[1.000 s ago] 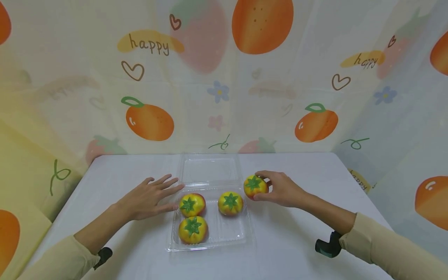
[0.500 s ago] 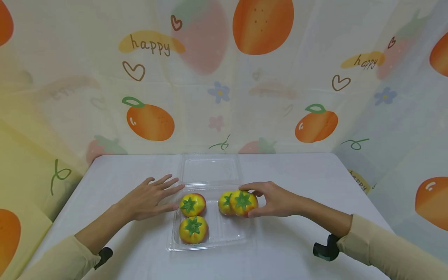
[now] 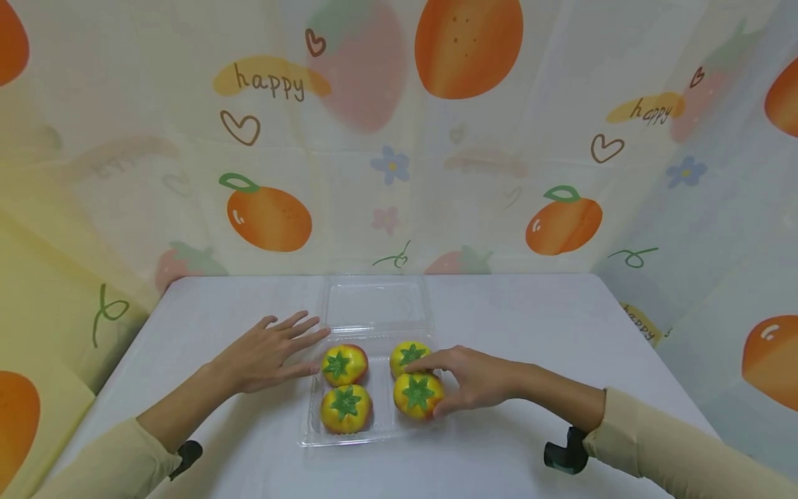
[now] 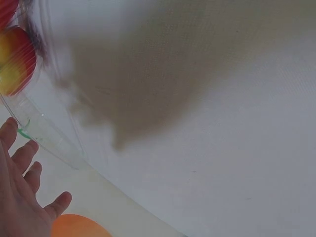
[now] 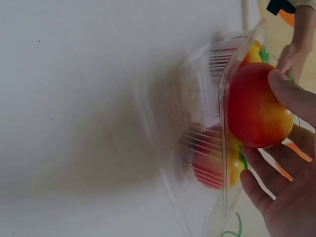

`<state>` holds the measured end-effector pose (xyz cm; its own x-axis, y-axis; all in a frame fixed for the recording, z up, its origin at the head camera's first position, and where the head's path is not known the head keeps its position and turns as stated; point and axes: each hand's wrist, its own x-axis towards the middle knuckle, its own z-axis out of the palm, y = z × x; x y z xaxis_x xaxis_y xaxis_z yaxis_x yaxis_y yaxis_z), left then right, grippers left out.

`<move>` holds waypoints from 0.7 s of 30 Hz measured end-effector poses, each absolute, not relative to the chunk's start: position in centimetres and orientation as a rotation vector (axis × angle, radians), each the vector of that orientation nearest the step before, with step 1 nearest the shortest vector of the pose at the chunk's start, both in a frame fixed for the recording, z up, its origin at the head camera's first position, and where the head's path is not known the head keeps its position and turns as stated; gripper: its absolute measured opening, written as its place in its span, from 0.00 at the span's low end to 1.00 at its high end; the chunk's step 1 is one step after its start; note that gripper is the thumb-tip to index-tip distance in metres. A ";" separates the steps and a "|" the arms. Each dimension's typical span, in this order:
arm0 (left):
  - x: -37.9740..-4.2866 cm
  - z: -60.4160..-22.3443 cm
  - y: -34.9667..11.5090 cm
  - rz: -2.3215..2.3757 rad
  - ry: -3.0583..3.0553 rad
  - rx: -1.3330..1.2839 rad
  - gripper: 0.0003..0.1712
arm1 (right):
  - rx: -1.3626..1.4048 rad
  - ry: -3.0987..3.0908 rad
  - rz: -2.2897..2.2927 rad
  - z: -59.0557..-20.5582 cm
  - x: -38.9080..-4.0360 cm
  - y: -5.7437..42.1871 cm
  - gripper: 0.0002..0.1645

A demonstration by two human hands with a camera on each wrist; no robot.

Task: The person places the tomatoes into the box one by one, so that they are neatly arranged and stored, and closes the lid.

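My right hand (image 3: pixel 480 378) pinches a yellow-red toy persimmon (image 3: pixel 418 395) with a green star-shaped leaf cap, between thumb and fingers. In the right wrist view this persimmon (image 5: pixel 256 106) is at the rim of the clear plastic clamshell box (image 3: pixel 380 435). Behind it in the box's right half sits another persimmon (image 3: pixel 411 355), partly covered by my fingers. Two more, a far one (image 3: pixel 345 365) and a near one (image 3: pixel 346 410), sit in the left half. My left hand (image 3: pixel 268 355) has its fingers spread at the box's left edge and holds nothing; whether it touches the box I cannot tell.
The box's clear lid (image 3: pixel 376 303) lies folded back, away from me. A white-covered table (image 3: pixel 517 312) carries everything, and a fruit-printed curtain (image 3: pixel 349 173) hangs behind it.
My right hand has carried its persimmon from right of the box leftward and toward me, to the near right part of the box. My left hand has stayed in place.
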<state>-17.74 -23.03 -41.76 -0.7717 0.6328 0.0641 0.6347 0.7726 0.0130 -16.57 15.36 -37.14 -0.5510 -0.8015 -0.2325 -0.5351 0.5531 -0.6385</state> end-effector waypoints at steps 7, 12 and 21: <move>-17.8 -41.8 -23.0 -0.054 -2.894 -1.036 0.38 | -1.105 2.242 -0.642 -37.4 -16.6 15.1 0.42; -17.8 -41.9 -23.0 -0.064 -2.900 -1.036 0.38 | -1.163 2.222 -0.614 -37.7 -16.7 15.0 0.42; -17.8 -42.0 -23.0 -0.067 -2.900 -1.030 0.38 | -1.216 2.278 -0.525 -38.2 -16.6 14.8 0.41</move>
<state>-17.81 -22.99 -42.02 -0.7743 0.6284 0.0747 0.6312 0.7754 0.0199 -16.63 14.80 -38.16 -0.4756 -0.8443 -0.2470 -0.6512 0.5266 -0.5465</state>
